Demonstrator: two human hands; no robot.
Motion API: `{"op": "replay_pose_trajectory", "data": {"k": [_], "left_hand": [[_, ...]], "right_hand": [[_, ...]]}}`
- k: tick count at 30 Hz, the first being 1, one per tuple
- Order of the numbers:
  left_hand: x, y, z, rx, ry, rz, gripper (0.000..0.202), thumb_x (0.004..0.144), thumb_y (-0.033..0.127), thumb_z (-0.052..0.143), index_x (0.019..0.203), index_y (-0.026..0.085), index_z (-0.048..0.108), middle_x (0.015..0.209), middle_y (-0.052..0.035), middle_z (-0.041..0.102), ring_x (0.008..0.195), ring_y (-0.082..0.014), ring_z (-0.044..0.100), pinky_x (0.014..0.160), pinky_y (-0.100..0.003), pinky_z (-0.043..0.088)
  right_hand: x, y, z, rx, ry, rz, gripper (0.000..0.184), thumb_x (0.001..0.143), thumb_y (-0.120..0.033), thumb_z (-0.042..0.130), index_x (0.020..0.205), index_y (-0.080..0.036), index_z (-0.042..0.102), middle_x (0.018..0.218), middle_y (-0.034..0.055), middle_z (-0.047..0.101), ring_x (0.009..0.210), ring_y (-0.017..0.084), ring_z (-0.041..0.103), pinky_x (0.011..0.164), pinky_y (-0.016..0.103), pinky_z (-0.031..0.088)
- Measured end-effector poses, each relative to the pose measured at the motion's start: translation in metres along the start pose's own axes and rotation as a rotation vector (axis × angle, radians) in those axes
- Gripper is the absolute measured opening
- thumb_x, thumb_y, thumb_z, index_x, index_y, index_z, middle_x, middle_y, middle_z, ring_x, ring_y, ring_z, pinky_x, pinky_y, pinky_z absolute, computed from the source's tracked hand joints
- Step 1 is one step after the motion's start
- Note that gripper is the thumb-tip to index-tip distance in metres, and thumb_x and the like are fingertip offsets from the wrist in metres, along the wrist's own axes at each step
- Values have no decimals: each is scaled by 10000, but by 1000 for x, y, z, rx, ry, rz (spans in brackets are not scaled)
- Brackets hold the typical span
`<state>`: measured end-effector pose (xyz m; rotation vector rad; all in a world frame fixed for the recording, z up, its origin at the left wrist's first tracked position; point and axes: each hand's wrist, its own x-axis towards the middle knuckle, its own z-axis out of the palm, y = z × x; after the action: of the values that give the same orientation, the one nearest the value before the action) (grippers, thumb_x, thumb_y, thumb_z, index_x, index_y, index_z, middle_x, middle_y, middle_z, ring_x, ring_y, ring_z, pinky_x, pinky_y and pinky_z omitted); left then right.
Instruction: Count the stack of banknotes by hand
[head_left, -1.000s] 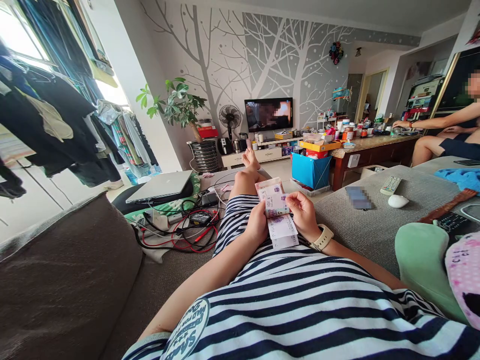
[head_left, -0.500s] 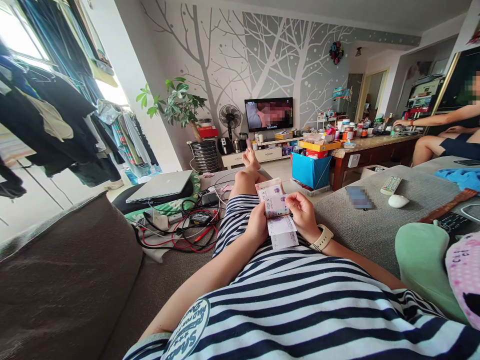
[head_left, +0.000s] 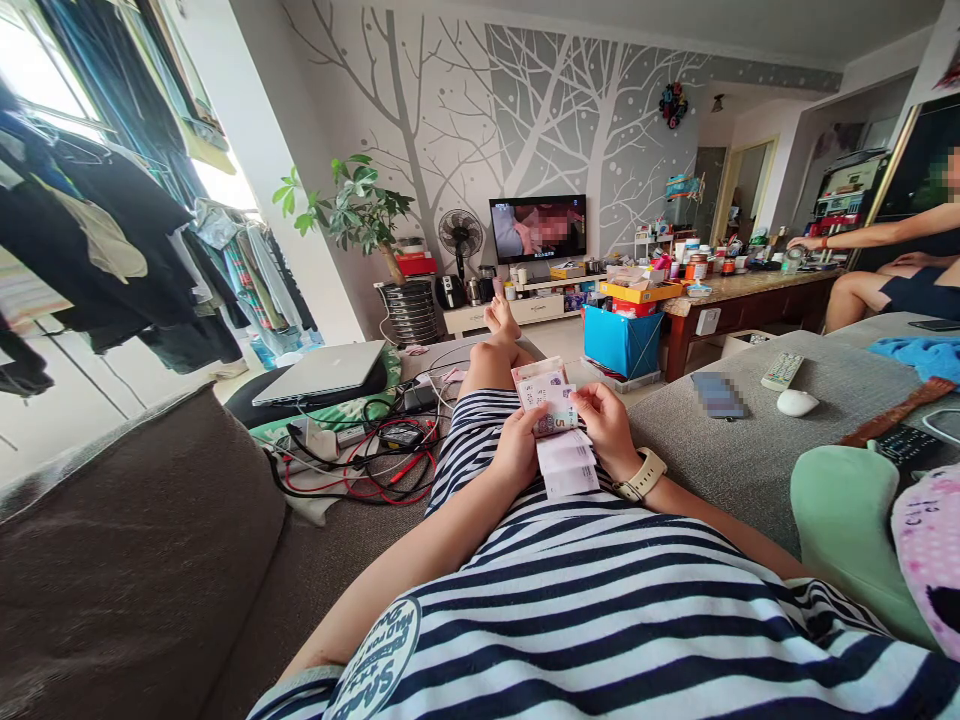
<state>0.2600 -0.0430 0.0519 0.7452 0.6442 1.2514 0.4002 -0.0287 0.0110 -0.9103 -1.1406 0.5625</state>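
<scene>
Gripping the banknotes (head_left: 553, 400) by their left edge, the left hand (head_left: 517, 448) lays its thumb across the top. The notes sit over the person's lap, several lower ends fanned out towards the striped shirt (head_left: 600, 590). They look very light, thin and limp, likely to slide over one another, crease or tear; the side edges seem the safest hold. At their right edge, the right hand (head_left: 609, 432) pinches with bent fingers.
</scene>
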Motion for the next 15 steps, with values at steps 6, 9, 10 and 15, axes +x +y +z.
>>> {"op": "replay_pose_trajectory", "data": {"k": [6,9,10,15], "left_hand": [[2,-3,-2,4,-5,-10,173,745,133,752,914,95,761,900,-109,802,749,-215,746,803,-344,629],[3,-2,0,-27,30,-23,156,852,186,691,950,89,765,913,-124,804,796,-233,766,858,-368,639],[3,-1,1,-38,43,-28,172,883,205,669,964,87,766,914,-127,804,822,-241,774,886,-378,638],[4,-2,2,-68,45,-6,184,907,210,640,962,85,763,905,-122,803,953,-268,791,974,-381,618]], "right_hand": [[-2,-2,0,-48,-17,-38,419,840,-597,700,760,-206,571,710,25,613,660,170,530,630,310,409],[-4,-7,0,-36,-39,-61,427,862,-606,682,760,-208,562,705,28,606,653,171,525,611,309,407],[-5,-10,0,-26,-46,-67,433,869,-612,677,761,-209,560,702,28,601,651,171,520,605,308,406],[-10,-19,0,7,-75,-97,452,905,-642,644,782,-212,579,703,33,591,648,175,512,594,307,420]]}}
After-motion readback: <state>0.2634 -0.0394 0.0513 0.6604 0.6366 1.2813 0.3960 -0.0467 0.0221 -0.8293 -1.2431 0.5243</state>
